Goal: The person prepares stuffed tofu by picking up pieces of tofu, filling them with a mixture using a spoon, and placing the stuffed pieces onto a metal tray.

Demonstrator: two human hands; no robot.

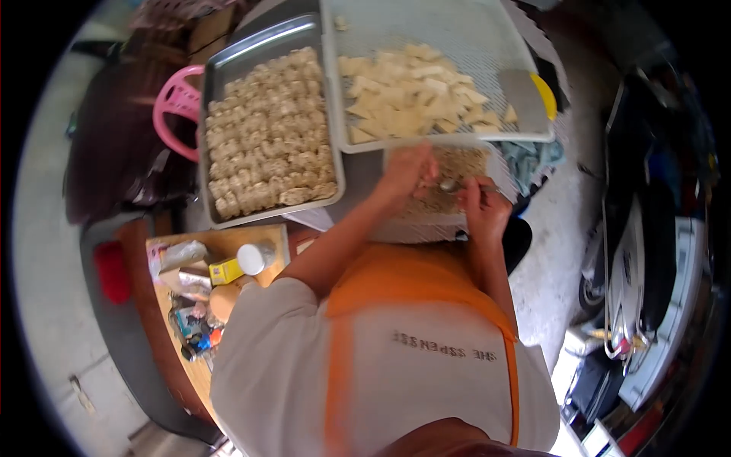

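A white container (499, 164) of brown crumbly filling (461, 161) sits close in front of my body. My left hand (413, 174) is over its left part, with fingers curled together and somewhat blurred. Whatever those fingers hold is hidden. At the container's right side, my right hand (487, 209) is closed around a small metal spoon (448, 184), whose bowl points left at the filling. Just beyond both hands, a pile of pale, flat dough pieces (415, 87) lies in a translucent white tray (449, 23).
To the left, a metal tray (263, 34) carries rows of shaped brownish pieces (266, 133). Beside it is a pink plastic handle-like piece (173, 110). A wooden table (266, 232) at lower left bears a white-lidded jar (253, 259) and a yellow box (225, 271). A motorbike-like vehicle (632, 251) stands at right.
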